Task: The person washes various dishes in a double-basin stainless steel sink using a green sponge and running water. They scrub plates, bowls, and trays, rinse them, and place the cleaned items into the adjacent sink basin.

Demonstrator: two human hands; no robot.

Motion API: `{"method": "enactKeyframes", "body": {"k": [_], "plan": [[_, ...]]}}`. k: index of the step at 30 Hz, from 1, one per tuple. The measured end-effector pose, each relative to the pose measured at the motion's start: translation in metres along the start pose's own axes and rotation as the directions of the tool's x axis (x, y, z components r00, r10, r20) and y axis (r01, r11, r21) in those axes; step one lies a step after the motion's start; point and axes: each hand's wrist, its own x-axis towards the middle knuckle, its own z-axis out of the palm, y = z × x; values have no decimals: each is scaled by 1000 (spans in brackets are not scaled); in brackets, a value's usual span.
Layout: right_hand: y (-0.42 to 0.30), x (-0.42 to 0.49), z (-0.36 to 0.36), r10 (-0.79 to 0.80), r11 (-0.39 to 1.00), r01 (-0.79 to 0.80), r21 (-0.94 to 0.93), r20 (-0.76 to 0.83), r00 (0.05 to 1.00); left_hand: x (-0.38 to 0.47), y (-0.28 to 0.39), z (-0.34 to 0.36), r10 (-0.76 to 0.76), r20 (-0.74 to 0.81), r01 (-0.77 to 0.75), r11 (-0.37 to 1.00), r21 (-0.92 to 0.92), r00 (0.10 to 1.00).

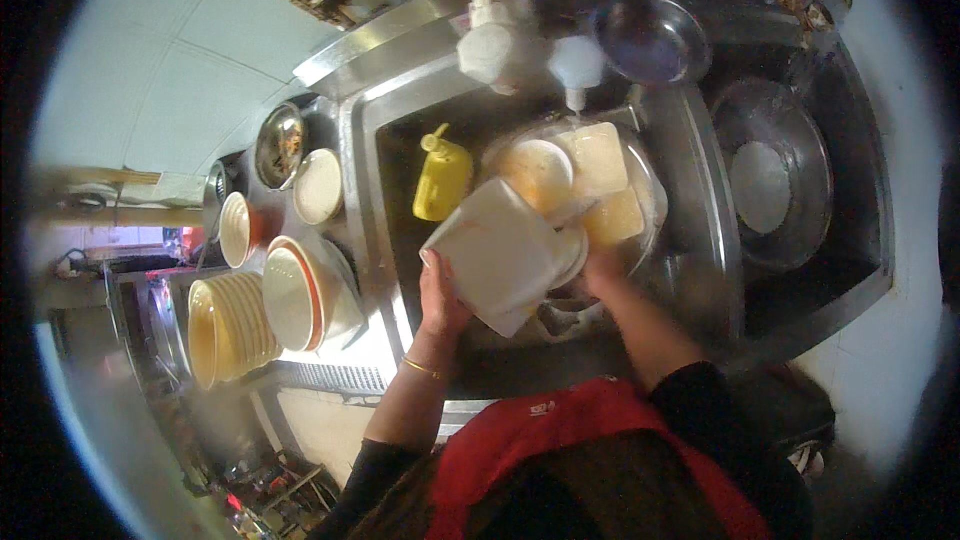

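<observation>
My left hand point(442, 296) grips the left edge of a white square plate point(502, 251), thumb on its face, over the left basin of a steel sink. My right hand point(600, 274) is at the right of the plate, beside stacked white dishes point(571, 255); its fingers are mostly hidden, so its hold cannot be told. Beyond the plate a round white bowl point(536, 169), a square cream dish point(600, 157) and a smaller square dish point(615, 216) lie in a large round basin point(654, 187). A yellow plastic bottle point(442, 180) stands left of them.
Nested bowls point(289, 300), a row of stacked cream bowls point(225, 330) and a pan with scraps point(281, 146) occupy the left counter. A white faucet point(487, 52) overhangs the sink's back edge, near a metal bowl point(652, 37). The right basin holds a large metal bowl point(780, 172).
</observation>
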Motion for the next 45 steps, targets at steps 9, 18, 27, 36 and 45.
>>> {"method": "enactKeyframes", "body": {"k": [9, 18, 27, 36, 45], "plan": [[-104, -142, -11, -429, 677, 688, -262, 619, 658, -28, -8, 6, -47, 175, 57, 997, -55, 983], [-137, -150, 101, -724, -6, 887, -462, 614, 316, -30, -36, 39, 25, 191, -47, 993, 112, 981], [-153, -108, 85, -744, 156, 689, -708, 375, 554, -34, -23, 61, -17, 230, 36, 996, -77, 973], [-101, -168, 53, -499, -75, 985, -154, 861, 96, -12, -4, 8, -140, 60, 152, 943, -297, 988], [-146, -147, 74, -740, -65, 790, -609, 561, 372, -36, -13, 53, -174, 153, 186, 980, -69, 973]]}}
